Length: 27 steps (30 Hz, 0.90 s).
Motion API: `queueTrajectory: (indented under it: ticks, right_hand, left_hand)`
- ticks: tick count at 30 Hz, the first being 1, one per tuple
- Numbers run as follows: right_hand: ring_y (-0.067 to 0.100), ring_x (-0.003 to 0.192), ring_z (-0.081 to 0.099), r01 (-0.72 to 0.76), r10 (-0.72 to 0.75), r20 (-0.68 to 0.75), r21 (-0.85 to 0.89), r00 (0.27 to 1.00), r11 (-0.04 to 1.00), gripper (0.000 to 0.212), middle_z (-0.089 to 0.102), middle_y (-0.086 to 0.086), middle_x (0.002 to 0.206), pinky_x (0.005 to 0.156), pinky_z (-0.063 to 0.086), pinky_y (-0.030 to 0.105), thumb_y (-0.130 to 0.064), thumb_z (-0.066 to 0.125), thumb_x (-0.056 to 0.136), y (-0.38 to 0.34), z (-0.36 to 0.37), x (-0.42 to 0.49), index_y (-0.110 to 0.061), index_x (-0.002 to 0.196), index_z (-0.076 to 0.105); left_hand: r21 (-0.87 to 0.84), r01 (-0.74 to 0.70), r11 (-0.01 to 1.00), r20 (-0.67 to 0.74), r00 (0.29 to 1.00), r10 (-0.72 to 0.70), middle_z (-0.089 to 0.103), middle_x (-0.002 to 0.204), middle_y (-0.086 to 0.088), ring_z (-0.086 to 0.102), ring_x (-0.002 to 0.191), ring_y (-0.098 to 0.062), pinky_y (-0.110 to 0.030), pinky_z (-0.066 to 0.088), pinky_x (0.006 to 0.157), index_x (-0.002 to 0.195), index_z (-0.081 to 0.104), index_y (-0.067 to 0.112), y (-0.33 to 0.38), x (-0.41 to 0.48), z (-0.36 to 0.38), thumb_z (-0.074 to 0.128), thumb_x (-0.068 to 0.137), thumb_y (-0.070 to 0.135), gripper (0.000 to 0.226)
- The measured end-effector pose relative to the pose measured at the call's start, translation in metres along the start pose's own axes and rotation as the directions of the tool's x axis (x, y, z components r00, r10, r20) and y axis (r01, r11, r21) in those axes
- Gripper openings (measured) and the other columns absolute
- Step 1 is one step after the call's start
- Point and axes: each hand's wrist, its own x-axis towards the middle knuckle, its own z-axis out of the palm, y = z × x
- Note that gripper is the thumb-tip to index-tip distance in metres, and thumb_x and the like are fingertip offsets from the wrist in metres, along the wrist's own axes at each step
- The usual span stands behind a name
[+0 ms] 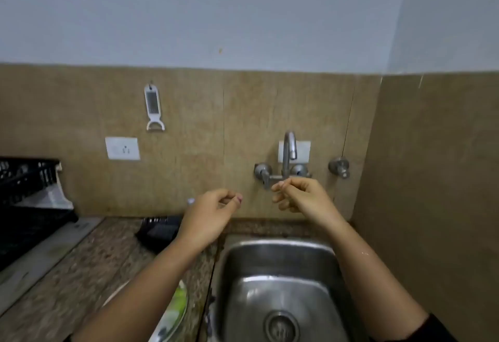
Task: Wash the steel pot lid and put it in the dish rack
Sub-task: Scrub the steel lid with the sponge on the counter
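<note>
With both hands raised empty and loosely curled, the left hand [209,216] over the table and the right hand [302,198] just below the tap [289,152], washing looks unstarted: the lid [172,317], seemingly at seven o'clock beside the sink [278,249], needs fetching.

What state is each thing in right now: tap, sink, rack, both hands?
Tap: no water seen running.
Sink: basin bare, no lid in it.
Dish rack: on the counter at left, contents unclear.
Left hand: loosely curled, holds nothing.
Right hand: curled, fingertips at the tap handle.
</note>
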Motion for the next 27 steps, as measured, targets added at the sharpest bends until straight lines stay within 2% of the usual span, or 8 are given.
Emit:
queueTrajectory:
  ticks: [4, 7, 10, 12, 15, 20, 23, 27]
  right_hand:
    - [-0.003, 0.05, 0.059, -0.107, 0.106, 0.054, 0.005, 0.993, 0.994, 0.021, 0.068, 0.005, 0.073, 0.051, 0.043, 0.01, -0.009, 0.049, 0.097, 0.049, 0.021, -0.024, -0.006, 0.088, 0.068]
    - [-0.002, 0.051, 0.059, -0.23, 0.229, 0.116, -0.002, 0.966, 0.973, 0.023, 0.068, 0.007, 0.074, 0.048, 0.041, 0.007, -0.006, 0.047, 0.097, 0.095, 0.043, -0.052, -0.006, 0.088, 0.068]
    - [0.011, 0.063, 0.063, -0.3, 0.309, 0.199, -0.077, 0.93, 0.951, 0.025, 0.072, 0.006, 0.08, 0.055, 0.044, 0.011, -0.012, 0.049, 0.096, 0.134, 0.06, -0.07, -0.015, 0.085, 0.07]
    - [0.018, 0.073, 0.067, -0.317, 0.334, 0.224, -0.109, 0.916, 0.942, 0.025, 0.073, 0.003, 0.08, 0.068, 0.052, 0.022, -0.013, 0.051, 0.095, 0.155, 0.072, -0.077, -0.019, 0.082, 0.071]
    - [0.019, 0.08, 0.069, -0.276, 0.321, 0.271, -0.194, 0.907, 0.941, 0.026, 0.073, -0.003, 0.078, 0.081, 0.056, 0.036, -0.016, 0.057, 0.094, 0.178, 0.089, -0.085, -0.028, 0.075, 0.069]
    - [0.015, 0.096, 0.065, -0.207, 0.291, 0.335, -0.266, 0.896, 0.942, 0.015, 0.069, -0.006, 0.095, 0.091, 0.051, 0.037, -0.016, 0.058, 0.093, 0.197, 0.118, -0.082, -0.03, 0.093, 0.065]
    - [0.016, 0.092, 0.062, -0.175, 0.291, 0.362, -0.32, 0.885, 0.931, 0.017, 0.067, -0.003, 0.093, 0.083, 0.047, 0.032, -0.015, 0.055, 0.093, 0.203, 0.14, -0.076, -0.022, 0.106, 0.064]
    - [0.021, 0.095, 0.066, -0.128, 0.264, 0.367, -0.353, 0.892, 0.927, 0.019, 0.071, 0.002, 0.102, 0.083, 0.051, 0.036, -0.022, 0.054, 0.093, 0.213, 0.176, -0.064, -0.026, 0.109, 0.063]
  left_hand:
    - [-0.148, 0.128, 0.981, 0.055, 0.991, -0.121, 0.075, 0.082, 0.005, 0.069, 0.082, -0.006, -0.031, 0.054, 0.082, 0.09, 0.07, 0.028, -0.043, -0.044, 0.021, 0.062, 0.085, 0.034, 0.011]
    - [-0.21, 0.249, 0.945, 0.098, 0.968, -0.233, 0.074, 0.089, 0.004, 0.069, 0.089, -0.007, -0.033, 0.055, 0.084, 0.096, 0.066, 0.027, -0.076, -0.085, 0.037, 0.06, 0.091, 0.021, 0.01]
    - [-0.209, 0.345, 0.915, 0.098, 0.938, -0.332, 0.073, 0.092, 0.003, 0.069, 0.088, -0.008, -0.035, 0.054, 0.087, 0.097, 0.066, 0.026, -0.095, -0.117, 0.047, 0.058, 0.092, 0.017, 0.013]
    - [-0.171, 0.393, 0.903, 0.087, 0.919, -0.383, 0.073, 0.091, 0.002, 0.068, 0.083, -0.009, -0.031, 0.053, 0.082, 0.094, 0.066, 0.028, -0.104, -0.134, 0.051, 0.057, 0.093, 0.016, 0.014]
    - [-0.182, 0.471, 0.863, 0.047, 0.881, -0.471, 0.073, 0.091, -0.009, 0.068, 0.081, -0.021, -0.026, 0.05, 0.07, 0.091, 0.065, 0.027, -0.118, -0.155, 0.053, 0.055, 0.094, 0.015, 0.016]
    - [-0.162, 0.558, 0.814, -0.06, 0.818, -0.572, 0.069, 0.103, 0.002, 0.063, 0.097, -0.013, -0.02, 0.047, 0.071, 0.108, 0.067, 0.016, -0.143, -0.18, 0.037, 0.055, 0.094, 0.024, 0.02]
    - [-0.16, 0.6, 0.784, -0.125, 0.776, -0.619, 0.067, 0.106, 0.003, 0.062, 0.098, -0.012, -0.025, 0.048, 0.078, 0.112, 0.067, 0.017, -0.162, -0.184, 0.022, 0.056, 0.094, 0.026, 0.023]
    - [-0.2, 0.628, 0.752, -0.211, 0.722, -0.659, 0.064, 0.105, 0.005, 0.059, 0.1, -0.013, -0.027, 0.046, 0.08, 0.115, 0.065, 0.017, -0.19, -0.174, 0.002, 0.055, 0.094, 0.024, 0.023]
